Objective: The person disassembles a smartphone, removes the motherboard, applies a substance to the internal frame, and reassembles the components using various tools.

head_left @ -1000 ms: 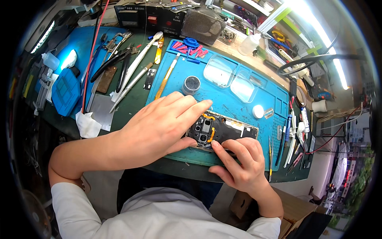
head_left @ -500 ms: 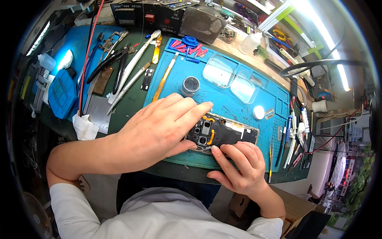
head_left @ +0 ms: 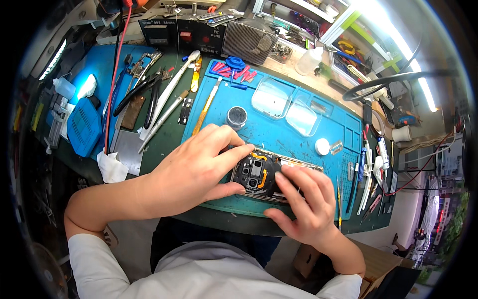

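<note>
Head view: an opened phone [head_left: 264, 174] with its back cover off is lain flat on the near part of a blue work mat [head_left: 298, 139]. Its left end is gripped between thumb and fingers of the left hand [head_left: 199, 169]. The right hand [head_left: 303, 199] is pressed on its right half, fingers curled downward. Tweezers [head_left: 164, 102] are seen far left.

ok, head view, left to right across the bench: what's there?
Blue case → white tissue → left hand → opened phone → right hand → white round cap → tools at the mat's right edge
</note>
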The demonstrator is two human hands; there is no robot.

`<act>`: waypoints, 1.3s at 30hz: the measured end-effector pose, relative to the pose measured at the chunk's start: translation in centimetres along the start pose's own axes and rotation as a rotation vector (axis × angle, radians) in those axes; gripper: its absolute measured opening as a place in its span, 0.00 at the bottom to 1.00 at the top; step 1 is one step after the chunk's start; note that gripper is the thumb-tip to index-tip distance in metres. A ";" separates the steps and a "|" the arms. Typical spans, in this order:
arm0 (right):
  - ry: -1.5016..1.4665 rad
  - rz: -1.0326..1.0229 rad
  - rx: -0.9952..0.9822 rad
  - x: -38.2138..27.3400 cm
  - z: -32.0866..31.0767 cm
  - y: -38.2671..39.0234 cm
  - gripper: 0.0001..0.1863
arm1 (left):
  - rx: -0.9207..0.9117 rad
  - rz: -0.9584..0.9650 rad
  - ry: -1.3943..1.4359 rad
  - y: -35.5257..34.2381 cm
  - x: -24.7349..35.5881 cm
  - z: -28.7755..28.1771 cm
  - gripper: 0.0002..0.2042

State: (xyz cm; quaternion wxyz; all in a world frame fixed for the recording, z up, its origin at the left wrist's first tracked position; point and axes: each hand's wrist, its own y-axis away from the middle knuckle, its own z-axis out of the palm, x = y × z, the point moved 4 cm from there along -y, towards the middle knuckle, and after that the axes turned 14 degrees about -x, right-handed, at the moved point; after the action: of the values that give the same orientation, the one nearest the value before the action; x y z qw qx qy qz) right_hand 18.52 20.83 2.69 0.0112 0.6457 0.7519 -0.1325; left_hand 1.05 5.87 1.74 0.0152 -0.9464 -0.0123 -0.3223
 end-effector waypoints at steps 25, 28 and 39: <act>-0.183 0.111 -0.068 2.1 0.7 -2.3 0.42 | 0.033 0.003 -0.041 0.1 0.2 0.0 0.34; -0.234 0.101 -0.071 2.6 0.7 -2.5 0.42 | 0.062 0.001 -0.035 0.2 0.2 0.0 0.34; -0.274 -0.040 -0.141 2.5 -0.5 -3.7 0.35 | 0.137 0.033 -0.218 0.7 0.6 0.2 0.31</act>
State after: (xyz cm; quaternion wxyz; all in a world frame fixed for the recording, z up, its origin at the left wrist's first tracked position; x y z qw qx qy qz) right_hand 14.62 22.92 3.42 0.1563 0.6041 0.7635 -0.1665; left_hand 1.69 5.23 1.96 0.0835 -0.9727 -0.0200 -0.2155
